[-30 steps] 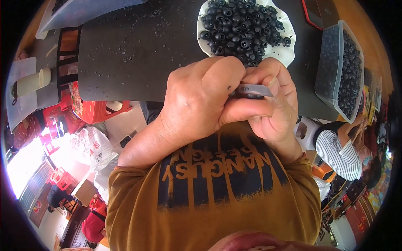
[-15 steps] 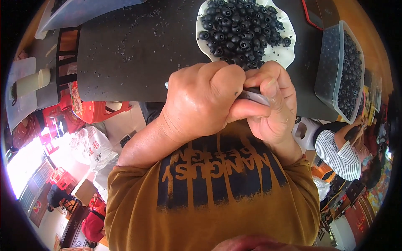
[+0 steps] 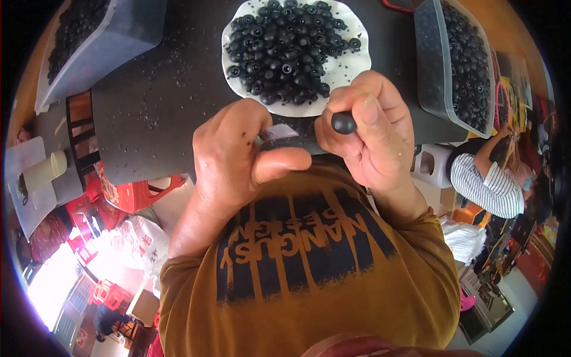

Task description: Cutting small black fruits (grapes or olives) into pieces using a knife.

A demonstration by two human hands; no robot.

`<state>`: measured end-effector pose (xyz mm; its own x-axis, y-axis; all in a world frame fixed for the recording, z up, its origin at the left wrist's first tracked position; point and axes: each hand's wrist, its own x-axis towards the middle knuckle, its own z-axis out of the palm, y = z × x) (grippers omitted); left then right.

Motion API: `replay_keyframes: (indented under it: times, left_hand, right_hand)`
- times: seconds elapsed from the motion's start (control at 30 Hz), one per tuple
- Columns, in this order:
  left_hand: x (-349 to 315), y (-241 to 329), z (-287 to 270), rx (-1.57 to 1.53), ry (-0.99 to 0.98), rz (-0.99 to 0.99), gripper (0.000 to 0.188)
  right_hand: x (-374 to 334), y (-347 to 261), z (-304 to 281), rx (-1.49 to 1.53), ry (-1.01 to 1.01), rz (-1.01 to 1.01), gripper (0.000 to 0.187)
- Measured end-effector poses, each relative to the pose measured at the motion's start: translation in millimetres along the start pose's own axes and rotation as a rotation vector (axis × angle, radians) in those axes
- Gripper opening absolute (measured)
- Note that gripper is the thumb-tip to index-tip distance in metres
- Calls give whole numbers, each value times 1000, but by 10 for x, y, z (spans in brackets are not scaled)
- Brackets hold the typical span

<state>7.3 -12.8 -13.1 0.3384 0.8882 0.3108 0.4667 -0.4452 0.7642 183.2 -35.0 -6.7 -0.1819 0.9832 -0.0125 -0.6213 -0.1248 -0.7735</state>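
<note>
My left hand [image 3: 232,146] is closed on a small knife, its flat grey blade [image 3: 279,132] sticking out above the outstretched thumb toward the other hand. Pinched between the thumb and fingers of my right hand [image 3: 380,128] is a small round black rubber part [image 3: 343,122], its smooth domed side showing. A gap separates blade and part. Just beyond both hands stands a white plate [image 3: 352,76] with a wavy rim, heaped with many black ring-like parts [image 3: 279,50] of the same sort. Black specks cling to my left hand.
Clear plastic bins full of black parts stand at the right [image 3: 437,77] and far left [image 3: 98,56]. Black crumbs lie scattered over the dark table [image 3: 160,113]. A red stool [image 3: 128,190] is below the table's left edge. A person in a striped top [image 3: 485,184] is at the right.
My hands have come apart; the knife blade has left my right fingers, and the round black part now shows there. Plate and bins have shifted in view as the head turned.
</note>
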Motion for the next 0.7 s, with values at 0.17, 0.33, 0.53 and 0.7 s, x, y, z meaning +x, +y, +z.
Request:
replay_keyframes:
  times: [0.17, 0.33, 0.53, 0.7]
  left_hand:
    - [78, 93, 58, -64, -44, 74, 56]
    - [75, 108, 74, -65, -60, 71, 54]
    - [66, 73, 105, -35, -14, 88, 52]
    - [101, 33, 128, 6, -8, 139, 51]
  right_hand:
    - [-34, 7, 38, -17, 57, 20, 23]
    - [-20, 58, 46, -10, 5, 34, 22]
    - [-5, 103, 71, -38, 1, 63, 21]
    - [17, 132, 66, -7, 6, 67, 20]
